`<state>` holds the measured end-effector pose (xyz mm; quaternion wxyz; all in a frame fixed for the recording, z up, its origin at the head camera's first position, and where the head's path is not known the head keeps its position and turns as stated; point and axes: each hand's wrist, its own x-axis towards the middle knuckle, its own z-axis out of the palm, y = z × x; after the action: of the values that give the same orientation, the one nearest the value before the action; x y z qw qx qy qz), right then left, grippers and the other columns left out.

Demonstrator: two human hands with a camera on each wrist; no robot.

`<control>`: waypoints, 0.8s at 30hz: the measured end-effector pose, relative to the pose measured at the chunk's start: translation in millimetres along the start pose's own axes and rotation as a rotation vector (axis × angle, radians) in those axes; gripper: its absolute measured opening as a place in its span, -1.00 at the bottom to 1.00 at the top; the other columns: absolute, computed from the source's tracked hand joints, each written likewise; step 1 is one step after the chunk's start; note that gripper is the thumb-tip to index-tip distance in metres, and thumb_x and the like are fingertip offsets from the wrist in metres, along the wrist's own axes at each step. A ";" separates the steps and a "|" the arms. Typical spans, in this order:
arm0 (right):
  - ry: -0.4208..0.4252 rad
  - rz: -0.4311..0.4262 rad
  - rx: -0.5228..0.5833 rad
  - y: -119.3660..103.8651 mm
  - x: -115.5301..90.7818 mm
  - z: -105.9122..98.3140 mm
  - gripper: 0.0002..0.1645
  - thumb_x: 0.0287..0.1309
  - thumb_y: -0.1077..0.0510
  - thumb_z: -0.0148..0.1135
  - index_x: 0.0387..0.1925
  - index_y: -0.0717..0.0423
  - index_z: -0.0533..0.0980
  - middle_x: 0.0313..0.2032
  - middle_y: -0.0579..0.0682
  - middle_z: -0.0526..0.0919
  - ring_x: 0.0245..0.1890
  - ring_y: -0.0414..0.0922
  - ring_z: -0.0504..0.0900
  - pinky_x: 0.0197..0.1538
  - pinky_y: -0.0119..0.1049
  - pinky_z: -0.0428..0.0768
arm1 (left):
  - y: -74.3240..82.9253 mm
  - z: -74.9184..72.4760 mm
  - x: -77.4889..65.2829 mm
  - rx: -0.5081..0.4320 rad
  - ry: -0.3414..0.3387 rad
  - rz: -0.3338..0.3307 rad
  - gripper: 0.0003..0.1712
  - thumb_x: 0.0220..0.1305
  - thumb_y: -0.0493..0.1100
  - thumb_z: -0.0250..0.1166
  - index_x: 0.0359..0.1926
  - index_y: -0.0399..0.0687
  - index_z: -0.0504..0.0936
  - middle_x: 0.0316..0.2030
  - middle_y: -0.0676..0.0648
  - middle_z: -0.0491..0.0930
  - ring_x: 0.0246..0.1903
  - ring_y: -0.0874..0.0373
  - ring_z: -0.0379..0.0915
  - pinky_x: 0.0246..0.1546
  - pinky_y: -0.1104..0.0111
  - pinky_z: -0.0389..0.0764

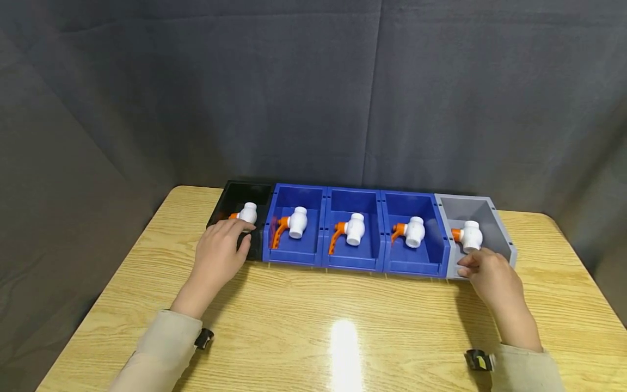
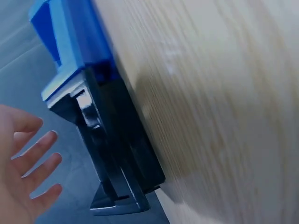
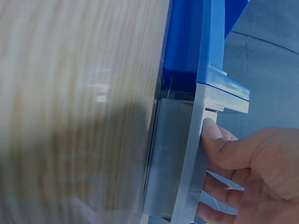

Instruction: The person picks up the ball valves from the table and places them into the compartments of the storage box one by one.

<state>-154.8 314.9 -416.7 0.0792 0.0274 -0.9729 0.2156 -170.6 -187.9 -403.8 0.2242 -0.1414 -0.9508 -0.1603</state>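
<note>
My left hand (image 1: 220,247) hovers over the front of a black bin (image 1: 250,190), fingers extended and apart in the left wrist view. Just beyond those fingers lies a white ball valve (image 1: 249,212) with an orange handle, partly covered by the hand. At the other end, my right hand (image 1: 495,275) is at the front of a grey bin (image 1: 504,245), its fingers loosely bent with nothing visible between them. In the right wrist view the thumb (image 3: 212,130) lies by the bin's front lip; whether it touches is unclear. Another white ball valve (image 1: 472,236) lies behind the right fingertips.
Between the end bins stand three blue bins, left (image 1: 313,247), middle (image 1: 369,256) and right (image 1: 431,261), each holding a white ball valve with an orange handle. The bins stand joined in a row on a wooden table (image 1: 294,316), before a dark grey curtain (image 1: 294,98).
</note>
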 end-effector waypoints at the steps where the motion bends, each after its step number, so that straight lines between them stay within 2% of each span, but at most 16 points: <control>1: 0.002 -0.001 -0.001 -0.1 -0.1 0.1 -0.94 0.06 0.34 0.41 -0.40 0.26 0.65 -0.33 0.20 0.63 -0.22 0.29 0.59 -0.30 0.15 0.48 | 2.0 -0.7 -1.9 -0.012 0.002 -0.015 -0.77 0.25 -0.26 0.35 -0.06 -0.13 0.64 -0.04 -0.19 0.65 0.01 -0.16 0.51 0.02 -0.02 0.49; 14: -0.018 -0.008 0.004 2.7 1.5 -1.2 -0.93 0.07 0.31 0.42 -0.38 0.23 0.65 -0.33 0.16 0.62 -0.22 0.26 0.59 -0.29 0.14 0.49 | 27.7 8.1 -20.1 -0.096 0.012 -0.101 -0.79 0.28 -0.22 0.35 -0.06 -0.10 0.68 0.00 -0.16 0.64 0.09 -0.16 0.49 0.13 -0.05 0.44; 24: -0.038 -0.050 -0.018 1.6 1.9 -5.6 -0.88 0.07 0.29 0.42 -0.32 0.23 0.65 -0.36 0.13 0.64 -0.32 0.15 0.62 -0.33 0.10 0.51 | 42.8 10.4 -19.3 -0.105 0.014 -0.111 -0.75 0.28 -0.20 0.36 -0.02 -0.10 0.68 0.03 -0.13 0.63 0.12 -0.14 0.46 0.19 -0.02 0.41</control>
<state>-155.9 318.6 -411.9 0.0664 0.0550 -0.9751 0.2044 -143.4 -149.0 -411.4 0.2139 -0.0991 -0.9459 -0.2229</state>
